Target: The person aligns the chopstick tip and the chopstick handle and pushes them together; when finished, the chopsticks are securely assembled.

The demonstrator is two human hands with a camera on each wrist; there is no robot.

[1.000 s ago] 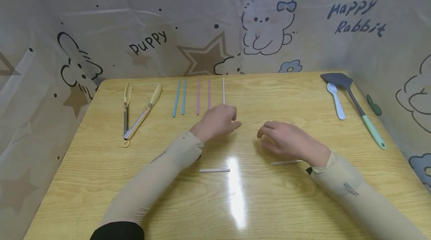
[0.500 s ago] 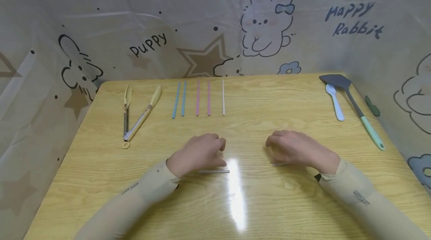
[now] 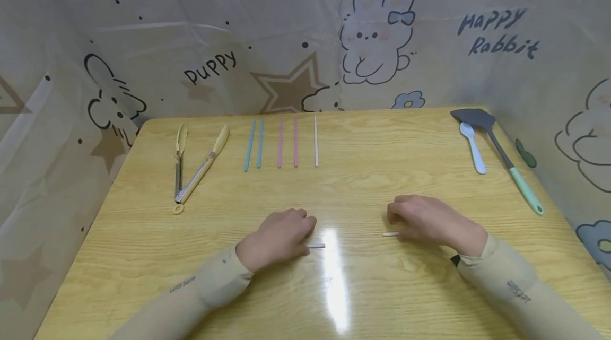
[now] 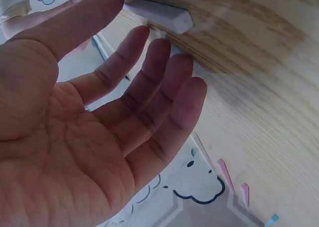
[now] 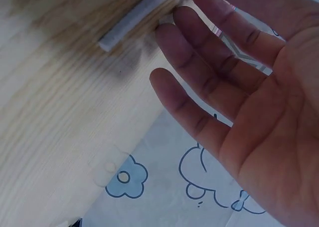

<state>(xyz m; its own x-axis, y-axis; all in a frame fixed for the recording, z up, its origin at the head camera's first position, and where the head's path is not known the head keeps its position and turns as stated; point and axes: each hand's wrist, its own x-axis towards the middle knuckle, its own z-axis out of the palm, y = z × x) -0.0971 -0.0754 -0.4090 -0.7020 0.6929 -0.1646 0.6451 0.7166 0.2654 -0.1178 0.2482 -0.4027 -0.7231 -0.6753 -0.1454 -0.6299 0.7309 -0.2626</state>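
My left hand (image 3: 277,239) is low over a short white stick (image 3: 317,246), whose right end shows past the thumb. In the left wrist view the fingers are loosely bent and spread, and the stick's blunt end (image 4: 169,18) lies on the table beyond the fingertips. At the right, my right hand (image 3: 434,223) hovers over another short white stick (image 3: 390,234), its left end poking out from under the hand. The right wrist view shows relaxed fingers apart from that stick's end (image 5: 112,40). Neither palm holds anything.
Toward the back lie two blue chopsticks (image 3: 260,144), two pink chopsticks (image 3: 296,144) and a white chopstick (image 3: 316,141). Spread tongs (image 3: 195,175) rest at the left. A light blue spoon (image 3: 472,146) and a spatula (image 3: 511,167) with a green handle lie at the right.
My left hand has drawn back from the white chopstick, toward the front and left, onto the short stick. The right hand has shifted slightly right and nearer over its stick.
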